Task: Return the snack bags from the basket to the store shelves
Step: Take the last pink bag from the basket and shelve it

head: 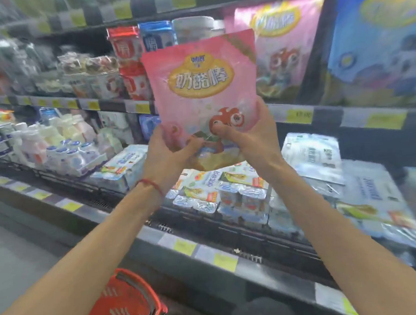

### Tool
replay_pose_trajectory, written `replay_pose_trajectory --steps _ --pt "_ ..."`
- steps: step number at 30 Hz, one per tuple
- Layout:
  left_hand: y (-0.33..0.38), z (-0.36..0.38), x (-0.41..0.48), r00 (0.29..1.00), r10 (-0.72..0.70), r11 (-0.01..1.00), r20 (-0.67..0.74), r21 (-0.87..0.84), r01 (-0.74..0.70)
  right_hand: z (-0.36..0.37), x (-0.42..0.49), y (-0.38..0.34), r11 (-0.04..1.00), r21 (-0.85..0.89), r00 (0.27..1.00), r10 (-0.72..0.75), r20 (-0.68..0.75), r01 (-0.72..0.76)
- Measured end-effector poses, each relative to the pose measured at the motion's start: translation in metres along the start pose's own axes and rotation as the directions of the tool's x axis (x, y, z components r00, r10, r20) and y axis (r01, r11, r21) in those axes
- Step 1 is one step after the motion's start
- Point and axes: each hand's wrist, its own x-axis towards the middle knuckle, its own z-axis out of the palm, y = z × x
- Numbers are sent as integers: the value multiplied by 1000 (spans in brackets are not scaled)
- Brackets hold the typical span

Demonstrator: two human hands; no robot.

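A pink snack bag (202,89) with a yellow label is held upright in front of the chilled shelves. My left hand (168,157) grips its lower left corner, and my right hand (252,135) grips its lower right side with the thumb across the front. A matching pink bag (283,48) hangs on the upper shelf just behind and to the right. The red basket (123,306) sits on the floor at the bottom, below my left forearm; its contents are hidden.
A large blue bag (378,44) hangs at the far right. Yoghurt cup packs (228,195) and white pouches (311,156) fill the lower shelf under the bag. Small bottles (62,146) stand at the left. The shelf's front edge (183,246) carries yellow price tags.
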Motion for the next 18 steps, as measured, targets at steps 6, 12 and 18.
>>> replay_pose_trajectory --steps 6,12,18 --pt "37 57 45 997 48 992 57 117 -55 -46 54 -28 993 -91 986 -82 -144 69" --pt "59 103 73 992 83 979 96 179 -99 -79 96 -31 980 -183 970 27 -240 -72" --pt "53 130 81 979 106 968 173 206 -141 -108 97 -19 952 -296 971 6 -241 -79"
